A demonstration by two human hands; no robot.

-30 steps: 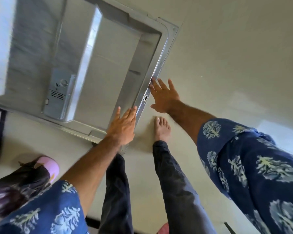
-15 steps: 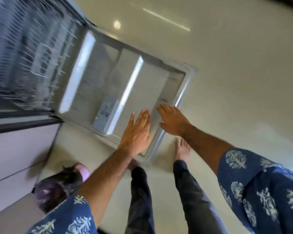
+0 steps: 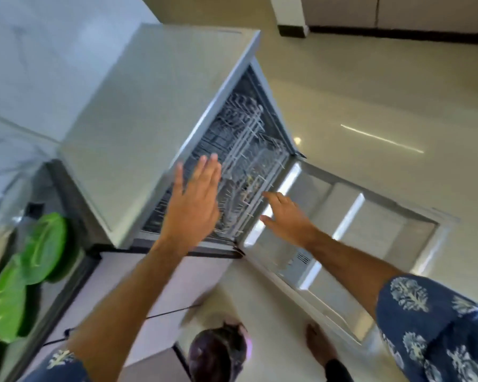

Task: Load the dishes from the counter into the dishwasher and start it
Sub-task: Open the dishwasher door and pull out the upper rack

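Reaching with both flat, empty hands: my left hand [image 3: 193,208] is nearer the rack [image 3: 243,172], just upper-right of its fingers; my right hand [image 3: 287,219] hovers lower-right.

I see the dishwasher [image 3: 160,128] standing open, its steel-lined door [image 3: 370,230] dropped flat toward the floor and its wire racks [image 3: 246,161] exposed inside. Green plates [image 3: 43,249] (badly blurred) lie on the table at left.
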